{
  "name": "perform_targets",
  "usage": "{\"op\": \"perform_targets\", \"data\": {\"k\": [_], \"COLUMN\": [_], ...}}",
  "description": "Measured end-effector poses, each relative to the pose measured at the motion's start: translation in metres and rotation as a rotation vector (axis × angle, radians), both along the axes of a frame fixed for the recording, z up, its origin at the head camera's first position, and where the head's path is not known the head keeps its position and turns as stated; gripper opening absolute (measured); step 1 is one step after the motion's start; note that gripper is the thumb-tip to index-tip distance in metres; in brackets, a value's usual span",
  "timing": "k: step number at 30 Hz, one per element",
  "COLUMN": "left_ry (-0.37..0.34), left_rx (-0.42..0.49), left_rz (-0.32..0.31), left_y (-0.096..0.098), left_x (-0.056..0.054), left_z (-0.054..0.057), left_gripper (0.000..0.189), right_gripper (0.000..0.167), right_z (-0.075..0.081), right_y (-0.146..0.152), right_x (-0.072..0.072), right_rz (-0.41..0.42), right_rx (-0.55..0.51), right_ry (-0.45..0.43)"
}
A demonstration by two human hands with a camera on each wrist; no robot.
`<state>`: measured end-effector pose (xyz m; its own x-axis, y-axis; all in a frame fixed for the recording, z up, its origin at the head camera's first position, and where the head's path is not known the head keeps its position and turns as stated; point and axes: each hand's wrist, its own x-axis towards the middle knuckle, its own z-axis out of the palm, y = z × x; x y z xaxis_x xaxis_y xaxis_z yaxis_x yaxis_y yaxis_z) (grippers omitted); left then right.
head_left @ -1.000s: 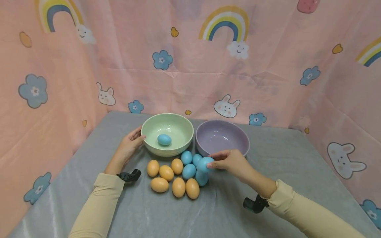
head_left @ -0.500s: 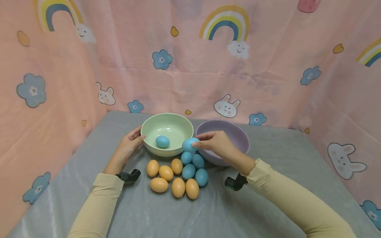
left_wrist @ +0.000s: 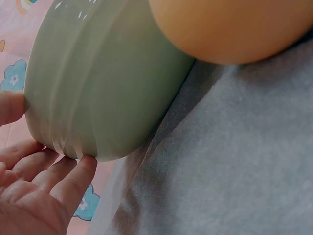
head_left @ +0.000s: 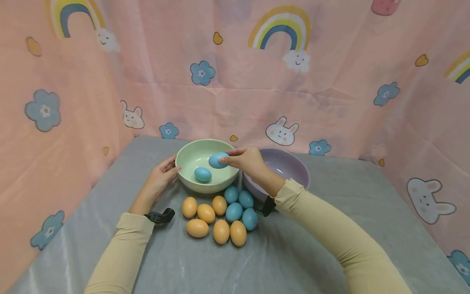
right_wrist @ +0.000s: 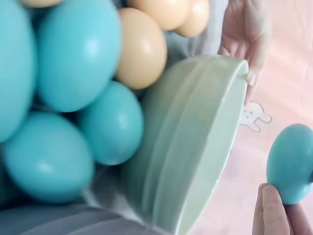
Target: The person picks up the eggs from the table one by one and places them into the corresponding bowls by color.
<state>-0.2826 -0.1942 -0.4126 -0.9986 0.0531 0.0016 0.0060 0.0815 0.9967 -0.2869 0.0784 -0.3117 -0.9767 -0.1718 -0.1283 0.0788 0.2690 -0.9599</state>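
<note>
My right hand [head_left: 251, 164] pinches a blue egg [head_left: 217, 160] between thumb and fingers, over the inside of the light green bowl [head_left: 207, 188]. Inside that bowl lies another blue egg [head_left: 202, 174]. The left hand [head_left: 160, 176] holds the bowl's left side, thumb at the rim and fingertips [left_wrist: 87, 161] against the outer wall. In front of the bowls, several blue eggs [head_left: 233, 212] sit grouped on the cloth beside several orange-tan eggs [head_left: 206, 213]. From the right wrist, the pinched egg [right_wrist: 291, 164] shows beyond the green bowl's rim.
A purple bowl [head_left: 291, 165] stands right beside the green one, partly hidden behind my right hand and forearm. Grey cloth [head_left: 352, 196] covers the table. A pink printed curtain [head_left: 235, 102] hangs behind and along both sides.
My right hand has carried its blue egg up and left, from above the blue eggs by the purple bowl to over the green bowl. My left hand stays at the green bowl.
</note>
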Motion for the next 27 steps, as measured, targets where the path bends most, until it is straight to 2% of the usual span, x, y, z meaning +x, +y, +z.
{"op": "perform_targets", "data": {"k": [7,15,27], "left_ry": [-0.006,-0.003,0.008], "left_rx": [-0.009,0.002,-0.002], "left_rz": [-0.003,-0.001,-0.005], "left_y": [-0.001,-0.002,0.000], "left_x": [0.002,0.003,0.001], "left_z": [0.000,0.002,0.001], "left_gripper": [0.063,0.063,0.064], "right_gripper": [0.045,0.039,0.041], "right_z": [0.000,-0.007,-0.033], "right_y": [-0.022,-0.042,-0.054], "right_x": [-0.014,-0.033,-0.044], "right_rz": [-0.017,-0.094,-0.141], "right_rx": [-0.051,-0.055,0.095], "right_ry": [-0.009,0.021,0.047]}}
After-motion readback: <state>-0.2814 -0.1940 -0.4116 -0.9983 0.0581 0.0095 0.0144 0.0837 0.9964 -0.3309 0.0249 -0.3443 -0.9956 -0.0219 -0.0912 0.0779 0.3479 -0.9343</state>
